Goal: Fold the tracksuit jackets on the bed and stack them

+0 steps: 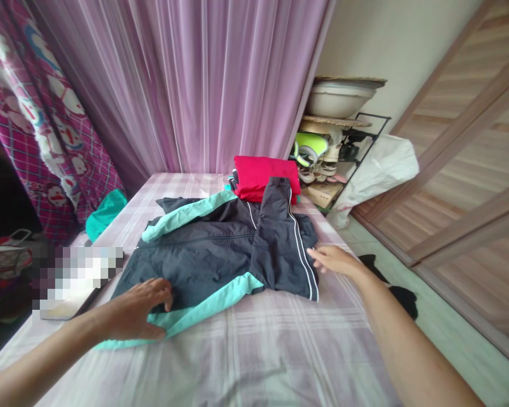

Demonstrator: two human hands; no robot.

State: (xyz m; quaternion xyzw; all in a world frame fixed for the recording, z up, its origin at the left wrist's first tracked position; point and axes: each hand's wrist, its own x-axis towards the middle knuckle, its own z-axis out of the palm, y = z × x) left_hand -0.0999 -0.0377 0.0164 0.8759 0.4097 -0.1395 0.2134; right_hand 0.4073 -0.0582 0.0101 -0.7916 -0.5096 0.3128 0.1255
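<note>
A black zip jacket with aqua panels lies spread sideways on the checked bed cover. One sleeve, with white piping, is folded across its upper part. My left hand is open over the near lower edge of the jacket, thumb and fingers apart around the aqua side panel. At the right, my right hand has its fingertips at the shoulder edge of the folded sleeve; the fingers are loosely extended, and nothing shows held in them. Behind the jacket sits a folded red garment on top of other dark clothing.
The bed's checked cover extends toward me. A partly pixelated flat object lies at the left edge, near a teal cloth. Purple curtains hang behind. A shoe rack and wooden doors stand right.
</note>
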